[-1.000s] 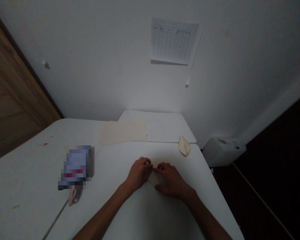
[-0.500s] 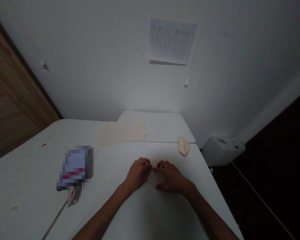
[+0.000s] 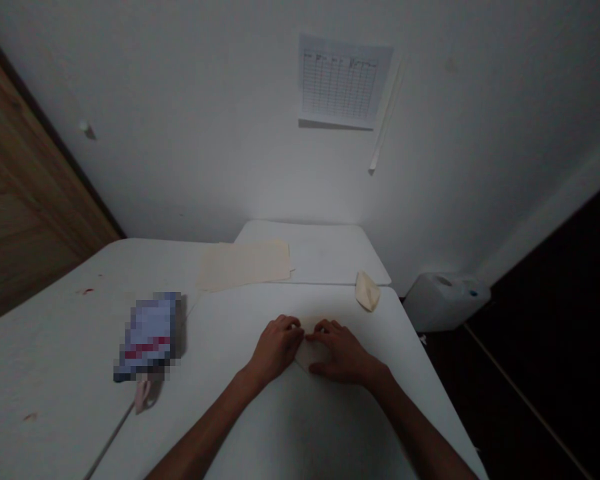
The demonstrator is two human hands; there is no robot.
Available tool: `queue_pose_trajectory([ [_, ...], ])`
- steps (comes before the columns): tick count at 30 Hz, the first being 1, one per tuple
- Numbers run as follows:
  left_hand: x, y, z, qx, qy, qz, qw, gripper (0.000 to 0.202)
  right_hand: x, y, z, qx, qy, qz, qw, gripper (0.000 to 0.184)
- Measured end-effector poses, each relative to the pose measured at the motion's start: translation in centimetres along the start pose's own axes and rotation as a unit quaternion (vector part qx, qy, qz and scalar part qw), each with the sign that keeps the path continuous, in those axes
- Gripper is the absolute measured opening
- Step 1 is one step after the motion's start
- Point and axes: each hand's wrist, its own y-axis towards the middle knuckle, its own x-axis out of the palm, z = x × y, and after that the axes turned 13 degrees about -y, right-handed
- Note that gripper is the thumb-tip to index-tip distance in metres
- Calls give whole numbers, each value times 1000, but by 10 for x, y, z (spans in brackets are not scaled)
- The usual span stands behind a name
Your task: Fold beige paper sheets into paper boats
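Observation:
A small folded sheet of cream paper (image 3: 306,358) lies on the white table between my two hands, partly covered by them. My left hand (image 3: 278,347) has its fingers curled and pressed together at the paper's left edge. From the right, my right hand (image 3: 347,353) grips the same paper, index finger bent toward the left fingertips and thumb lying on the lower part. The fingertips of both hands almost meet near the paper's middle. Beyond my right hand sits a folded cream paper piece (image 3: 367,291), pointed at its ends.
Flat cream sheets (image 3: 247,265) lie at the table's back. To the left is a blurred-out blue and red item (image 3: 150,333) with a pinkish loop (image 3: 142,395). A white plastic container (image 3: 445,301) stands beyond the right edge. A printed chart (image 3: 345,83) hangs on the wall.
My right thumb has slid slightly left and up across the paper. My left hand and the other things stay where they were.

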Motion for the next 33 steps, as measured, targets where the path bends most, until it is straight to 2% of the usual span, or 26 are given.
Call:
queue_pose_trajectory([
  [14, 1, 0, -1, 3, -2, 1, 1000, 16, 1, 3, 1, -13, -23, -2, 1000, 77],
  [25, 1, -1, -1, 8, 15, 2, 1000, 17, -2, 3, 0, -19, -32, -10, 999, 80],
  [30, -6, -10, 9, 39, 47, 50, 997, 24, 0, 5, 1, -12, -39, -18, 999, 82],
  [31, -8, -14, 12, 47, 52, 48, 996, 26, 0, 5, 1, -12, -39, -19, 999, 81],
  [33, -10, -25, 19, 68, 49, 0, 997, 29, -1, 6, 1, -11, -41, -23, 999, 81],
])
